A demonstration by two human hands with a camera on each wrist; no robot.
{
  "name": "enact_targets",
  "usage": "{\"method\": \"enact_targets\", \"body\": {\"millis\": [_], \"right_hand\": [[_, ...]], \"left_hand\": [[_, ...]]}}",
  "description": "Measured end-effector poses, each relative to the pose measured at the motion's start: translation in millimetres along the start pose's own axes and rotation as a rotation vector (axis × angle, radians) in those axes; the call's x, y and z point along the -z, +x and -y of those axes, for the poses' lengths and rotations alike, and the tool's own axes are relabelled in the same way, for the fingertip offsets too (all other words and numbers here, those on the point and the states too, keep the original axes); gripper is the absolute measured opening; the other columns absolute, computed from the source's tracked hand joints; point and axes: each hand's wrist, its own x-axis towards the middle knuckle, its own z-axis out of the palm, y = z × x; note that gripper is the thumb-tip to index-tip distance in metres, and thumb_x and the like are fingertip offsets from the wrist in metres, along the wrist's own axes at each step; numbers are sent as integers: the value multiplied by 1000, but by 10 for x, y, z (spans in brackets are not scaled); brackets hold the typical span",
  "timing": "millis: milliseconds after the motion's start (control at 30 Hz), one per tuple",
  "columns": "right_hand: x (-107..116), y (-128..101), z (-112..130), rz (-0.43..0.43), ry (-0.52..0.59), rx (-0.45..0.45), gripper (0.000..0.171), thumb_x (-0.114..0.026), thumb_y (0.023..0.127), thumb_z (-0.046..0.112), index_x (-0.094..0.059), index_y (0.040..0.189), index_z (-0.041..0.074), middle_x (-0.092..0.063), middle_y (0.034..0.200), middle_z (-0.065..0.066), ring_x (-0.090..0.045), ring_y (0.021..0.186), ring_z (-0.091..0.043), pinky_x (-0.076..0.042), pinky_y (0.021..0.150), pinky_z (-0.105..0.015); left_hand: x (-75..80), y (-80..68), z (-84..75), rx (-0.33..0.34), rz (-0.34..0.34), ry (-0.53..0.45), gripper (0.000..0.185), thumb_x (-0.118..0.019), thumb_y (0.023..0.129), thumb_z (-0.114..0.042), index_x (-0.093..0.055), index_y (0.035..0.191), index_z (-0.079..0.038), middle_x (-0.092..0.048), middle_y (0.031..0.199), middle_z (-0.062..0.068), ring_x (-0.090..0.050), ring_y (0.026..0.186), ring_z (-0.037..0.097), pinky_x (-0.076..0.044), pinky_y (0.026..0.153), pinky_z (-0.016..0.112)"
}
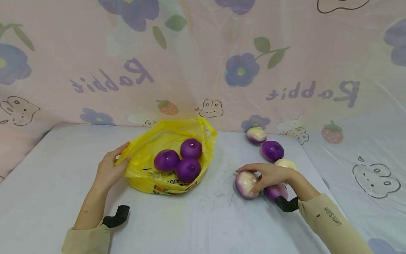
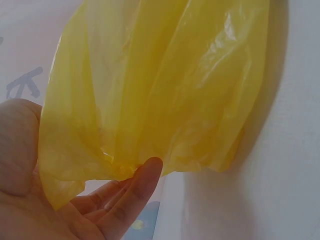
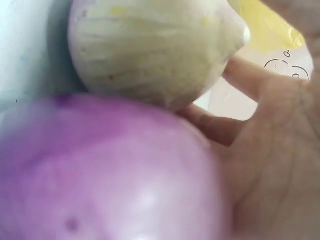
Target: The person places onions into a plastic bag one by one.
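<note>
A yellow plastic bag (image 1: 142, 181) lies with its mouth spread, three purple onions (image 1: 166, 161) inside. My left hand (image 1: 109, 169) holds the bag's left rim between thumb and fingers; in the left wrist view, the thin yellow plastic (image 2: 165, 90) hangs into that grip. Right of the bag, my right hand (image 1: 269, 174) grips a white-and-purple onion (image 1: 244, 185) on the table, thumb at its near side and fingers over its far side. A second pale purple onion (image 1: 276, 191) sits under that hand, partly hidden; it looms blurred in the right wrist view.
Behind the right hand are a cream onion (image 1: 287, 163), a dark purple onion (image 1: 272, 151) and a white-and-purple one (image 1: 256, 135) near the back edge. The white table (image 1: 203, 225) meets a printed cloth (image 1: 190, 70) at the back.
</note>
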Motion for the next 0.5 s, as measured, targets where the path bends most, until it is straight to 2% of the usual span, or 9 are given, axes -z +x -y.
{"method": "enact_targets", "body": {"millis": [267,500], "right_hand": [[-12,1,16,-19,-20,-18,75,-81,74,27,-48,140,15,-48,137,-9,-46,114,-28,-45,87,-35],[-9,35,56,-72,-75,0,75,-80,73,33,-49,139,16,-51,130,-6,-48,110,-24,-45,87,-36]], "left_hand": [[9,-6,8,-12,-1,7,55,-43,97,-19,-31,151,-14,-33,142,34,-37,122,54,-39,95,65],[0,-2,10,-18,-2,14,55,-44,97,-19,-31,151,-14,-34,141,33,-39,119,51,-39,94,64]]}}
